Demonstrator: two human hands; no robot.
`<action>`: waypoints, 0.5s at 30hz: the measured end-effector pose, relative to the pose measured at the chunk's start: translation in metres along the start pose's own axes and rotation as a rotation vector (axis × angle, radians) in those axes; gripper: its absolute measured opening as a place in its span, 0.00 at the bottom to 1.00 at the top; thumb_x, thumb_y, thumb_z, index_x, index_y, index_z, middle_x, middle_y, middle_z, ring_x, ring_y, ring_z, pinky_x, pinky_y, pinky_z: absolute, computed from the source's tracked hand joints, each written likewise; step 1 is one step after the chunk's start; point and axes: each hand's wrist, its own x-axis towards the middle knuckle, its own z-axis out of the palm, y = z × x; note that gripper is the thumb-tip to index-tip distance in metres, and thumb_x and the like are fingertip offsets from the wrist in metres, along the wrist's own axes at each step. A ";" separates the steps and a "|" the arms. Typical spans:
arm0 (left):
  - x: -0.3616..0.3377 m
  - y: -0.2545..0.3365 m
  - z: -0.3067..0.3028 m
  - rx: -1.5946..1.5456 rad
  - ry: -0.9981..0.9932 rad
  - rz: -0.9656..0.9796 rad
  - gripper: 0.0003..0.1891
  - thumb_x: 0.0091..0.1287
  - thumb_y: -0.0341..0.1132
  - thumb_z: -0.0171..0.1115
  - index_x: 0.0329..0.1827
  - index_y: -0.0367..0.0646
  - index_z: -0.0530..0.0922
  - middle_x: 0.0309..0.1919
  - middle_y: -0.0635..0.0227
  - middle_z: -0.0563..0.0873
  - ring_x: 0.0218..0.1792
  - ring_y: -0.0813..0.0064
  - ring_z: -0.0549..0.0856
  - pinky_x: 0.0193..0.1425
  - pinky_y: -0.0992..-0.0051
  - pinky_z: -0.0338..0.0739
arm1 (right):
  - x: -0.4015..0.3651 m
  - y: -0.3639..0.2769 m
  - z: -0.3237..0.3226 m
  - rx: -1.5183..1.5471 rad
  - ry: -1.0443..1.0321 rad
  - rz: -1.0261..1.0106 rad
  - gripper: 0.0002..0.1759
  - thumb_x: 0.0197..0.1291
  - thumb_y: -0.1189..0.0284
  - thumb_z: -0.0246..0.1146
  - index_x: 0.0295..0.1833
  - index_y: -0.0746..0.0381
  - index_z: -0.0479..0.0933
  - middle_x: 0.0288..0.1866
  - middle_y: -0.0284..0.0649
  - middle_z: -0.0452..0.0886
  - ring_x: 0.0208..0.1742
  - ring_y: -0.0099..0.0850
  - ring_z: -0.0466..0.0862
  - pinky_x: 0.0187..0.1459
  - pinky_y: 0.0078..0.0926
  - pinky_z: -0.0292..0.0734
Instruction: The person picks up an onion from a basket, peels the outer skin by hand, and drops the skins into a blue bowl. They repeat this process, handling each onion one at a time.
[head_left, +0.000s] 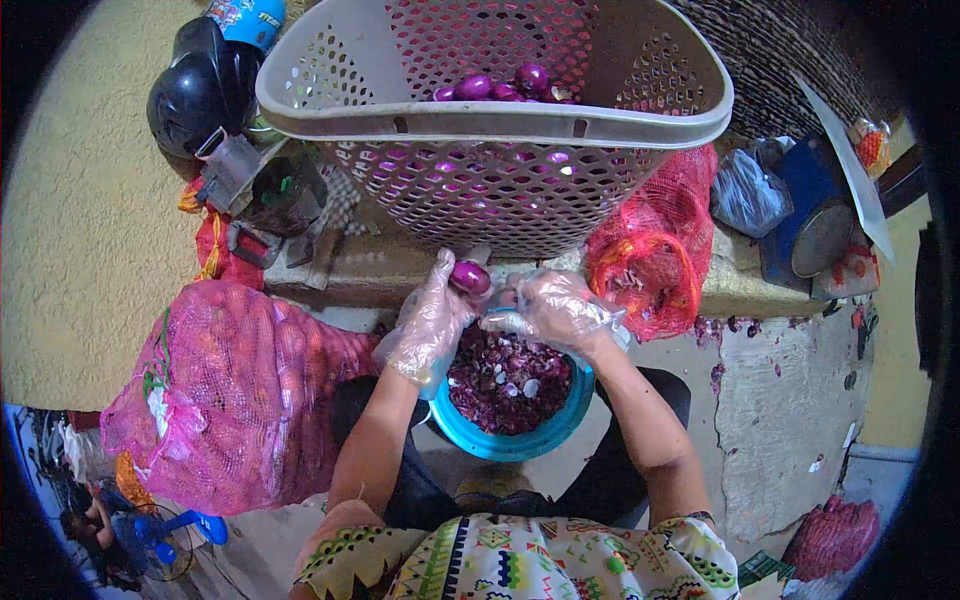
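My left hand (432, 318), in a clear plastic glove, is closed around a shiny red onion (469, 278), held over a blue basin (512, 447) between my knees. My right hand (560, 306), gloved the same way, is curled up close beside it. Whatever sits in its fingers is hidden by the glove. Dark onion skins (505, 385) fill the basin, with a few pale scraps among them. Just beyond my hands stands a large beige perforated basket (490, 126), with peeled red onions (505, 86) inside.
A full pink mesh sack (245, 390) stands at left. Behind my right hand lies a red mesh bag (655, 260). On the ledge are a black helmet (190, 95), a blue plastic bag (748, 192) and a round-faced scale (822, 238). Another person (95, 520) is at lower left.
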 end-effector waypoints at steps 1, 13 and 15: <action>-0.002 -0.001 0.005 -0.034 0.057 0.011 0.30 0.76 0.54 0.61 0.65 0.34 0.74 0.53 0.55 0.84 0.53 0.60 0.87 0.62 0.55 0.84 | 0.001 -0.004 -0.005 0.018 0.031 0.010 0.34 0.57 0.34 0.65 0.38 0.57 0.83 0.27 0.47 0.86 0.34 0.48 0.89 0.39 0.47 0.82; -0.004 -0.006 -0.001 0.165 -0.016 -0.132 0.29 0.80 0.56 0.52 0.57 0.32 0.78 0.51 0.52 0.87 0.50 0.62 0.88 0.53 0.67 0.86 | 0.000 -0.003 0.001 0.107 0.153 0.022 0.32 0.53 0.38 0.72 0.42 0.58 0.83 0.33 0.45 0.89 0.35 0.47 0.90 0.38 0.45 0.82; -0.006 -0.008 0.002 0.210 0.014 -0.121 0.31 0.79 0.58 0.51 0.57 0.32 0.78 0.50 0.53 0.88 0.49 0.63 0.89 0.53 0.67 0.86 | -0.001 -0.005 0.000 0.117 0.136 0.030 0.33 0.54 0.38 0.72 0.43 0.60 0.83 0.35 0.46 0.89 0.37 0.47 0.89 0.40 0.45 0.82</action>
